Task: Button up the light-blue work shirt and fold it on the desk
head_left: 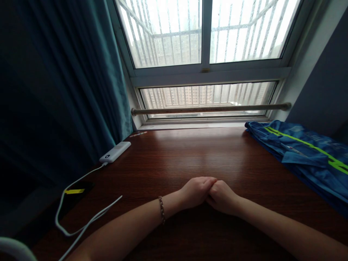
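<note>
My left hand (196, 191) and my right hand (223, 197) rest on the dark wooden table (190, 152), pressed against each other at the knuckles. Both are curled into loose fists and nothing shows inside them. A beaded bracelet (161, 209) circles my left wrist. Both forearms lie flat on the wood and run toward the bottom edge of the view. The nearest object, a white cable (81, 224), lies well to the left of my left forearm.
A white power bank (115, 151) sits at the table's left edge, its cable looping toward me. A dark object with a yellow label (74, 191) lies beside the cable. Folded blue clothing with green stripes (307, 152) fills the right side. Teal curtain (67, 83) and a window (206, 54) stand behind.
</note>
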`<action>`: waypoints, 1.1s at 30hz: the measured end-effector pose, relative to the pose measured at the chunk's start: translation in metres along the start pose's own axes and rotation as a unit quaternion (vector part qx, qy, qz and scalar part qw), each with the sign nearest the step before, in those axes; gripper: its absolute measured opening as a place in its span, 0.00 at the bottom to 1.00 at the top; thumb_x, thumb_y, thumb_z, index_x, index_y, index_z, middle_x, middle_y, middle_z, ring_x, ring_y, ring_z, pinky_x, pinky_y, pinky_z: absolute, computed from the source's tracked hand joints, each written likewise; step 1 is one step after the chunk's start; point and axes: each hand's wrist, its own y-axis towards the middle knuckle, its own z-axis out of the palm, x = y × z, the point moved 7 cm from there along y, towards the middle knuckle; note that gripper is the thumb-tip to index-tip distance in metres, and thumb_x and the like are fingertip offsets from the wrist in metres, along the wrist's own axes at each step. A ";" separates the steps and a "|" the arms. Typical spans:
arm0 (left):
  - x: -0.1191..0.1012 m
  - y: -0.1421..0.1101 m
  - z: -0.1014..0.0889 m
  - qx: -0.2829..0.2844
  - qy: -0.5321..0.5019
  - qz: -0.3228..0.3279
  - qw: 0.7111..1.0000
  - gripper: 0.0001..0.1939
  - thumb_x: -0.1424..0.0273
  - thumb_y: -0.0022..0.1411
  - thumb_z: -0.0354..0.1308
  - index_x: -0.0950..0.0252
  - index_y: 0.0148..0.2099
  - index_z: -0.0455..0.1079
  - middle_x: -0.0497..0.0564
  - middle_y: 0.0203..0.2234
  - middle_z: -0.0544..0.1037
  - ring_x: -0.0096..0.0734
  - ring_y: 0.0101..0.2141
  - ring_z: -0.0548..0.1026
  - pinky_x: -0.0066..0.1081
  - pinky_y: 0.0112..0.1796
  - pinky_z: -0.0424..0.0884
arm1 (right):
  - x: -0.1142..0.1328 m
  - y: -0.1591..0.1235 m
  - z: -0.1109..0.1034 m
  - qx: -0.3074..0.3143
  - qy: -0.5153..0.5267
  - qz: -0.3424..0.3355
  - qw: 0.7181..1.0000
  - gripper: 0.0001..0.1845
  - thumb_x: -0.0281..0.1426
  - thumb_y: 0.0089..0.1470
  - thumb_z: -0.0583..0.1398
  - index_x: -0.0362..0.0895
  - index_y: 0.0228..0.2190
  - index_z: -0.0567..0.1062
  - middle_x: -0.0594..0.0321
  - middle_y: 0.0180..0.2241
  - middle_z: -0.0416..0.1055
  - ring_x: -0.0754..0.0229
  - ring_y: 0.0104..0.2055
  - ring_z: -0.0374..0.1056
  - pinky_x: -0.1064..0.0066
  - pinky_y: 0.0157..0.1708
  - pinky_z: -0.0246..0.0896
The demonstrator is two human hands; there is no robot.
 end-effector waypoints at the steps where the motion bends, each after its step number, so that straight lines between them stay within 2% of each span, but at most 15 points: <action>1: 0.000 0.000 0.000 0.000 0.001 0.000 1.000 0.20 0.75 0.59 0.44 0.68 0.55 0.55 0.56 0.44 0.70 0.35 0.45 0.69 0.32 0.45 0.66 | 0.000 0.000 0.000 0.001 -0.004 0.001 1.000 0.13 0.28 0.49 0.52 0.39 0.32 0.76 0.54 0.34 0.74 0.53 0.36 0.70 0.68 0.36 0.63; 10: 0.000 0.001 0.000 0.000 0.007 -0.005 1.000 0.19 0.75 0.59 0.45 0.68 0.54 0.56 0.56 0.44 0.71 0.34 0.45 0.69 0.32 0.45 0.66 | 0.000 0.000 -0.003 0.017 -0.022 0.011 1.000 0.12 0.28 0.48 0.52 0.40 0.28 0.76 0.54 0.31 0.74 0.53 0.34 0.70 0.69 0.33 0.63; 23: 0.001 0.001 0.000 -0.005 0.004 0.001 1.000 0.19 0.75 0.59 0.44 0.68 0.54 0.55 0.56 0.44 0.70 0.35 0.45 0.69 0.33 0.45 0.66 | 0.000 0.001 -0.002 0.017 -0.015 0.012 1.000 0.13 0.28 0.48 0.52 0.39 0.30 0.76 0.53 0.34 0.74 0.52 0.36 0.70 0.68 0.36 0.63; 33: 0.001 0.001 -0.001 -0.005 0.001 -0.001 1.000 0.20 0.75 0.59 0.45 0.68 0.54 0.55 0.56 0.44 0.70 0.35 0.46 0.68 0.33 0.46 0.66 | 0.001 0.002 -0.005 0.015 -0.017 0.010 1.000 0.12 0.28 0.48 0.53 0.40 0.27 0.76 0.55 0.32 0.74 0.54 0.34 0.70 0.69 0.34 0.63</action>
